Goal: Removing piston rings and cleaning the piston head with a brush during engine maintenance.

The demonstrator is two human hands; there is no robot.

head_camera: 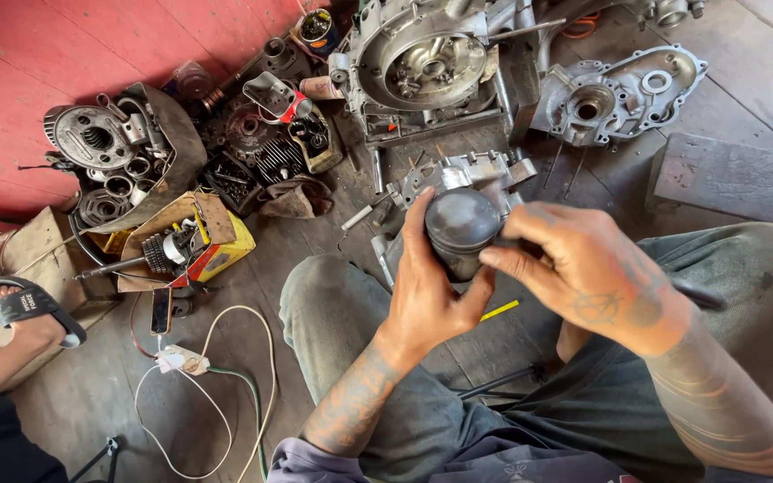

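I hold a dark round metal piston [461,225] in front of me above my knees. My left hand [427,284] wraps around its left side, thumb under it. My right hand [583,264] grips it from the right, fingertips pinching near its lower edge. Just behind the piston a grey metal cylinder block [471,170] lies on the wooden floor. Both forearms rest over my grey trousers.
A large engine crankcase [427,67] and a crankcase cover [615,94] lie at the back. A heap of gears and engine parts [123,156] sits left, beside a yellow box [216,246]. A white cable [216,358] loops on the floor. Another person's sandalled foot [24,313] is far left.
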